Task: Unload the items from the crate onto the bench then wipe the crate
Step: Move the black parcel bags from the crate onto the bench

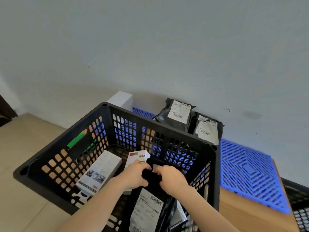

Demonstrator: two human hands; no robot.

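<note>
Both hands were inside the black crate point(160, 129), clenched on the top edge of a black mailer bag point(150, 203) with a white shipping label. Left hand point(135, 175) gripped the bag's upper left part, right hand point(172, 179) gripped its upper right, knuckles close together, the bag's top bunched between them. The bag stood at the crate's near right side, lower end running out of frame. Also in the crate: a long white box point(100, 171) leaning on the left wall, and a smaller white box point(138, 156) with a red mark and barcode, just behind the left hand near the middle. More packaging showed under the bag at the near right corner, too hidden to tell. Crate had a green handle insert point(76, 139) on its left wall. Behind the crate's far right edge, two black mailer bags point(177, 114) point(207, 129) with labels leaned against the wall point(150, 47), side by side and touching, on a blue grid mat point(247, 171) over a wooden bench top point(242, 215). A white box point(120, 99) stood by the crate's far corner against the wall.
</note>
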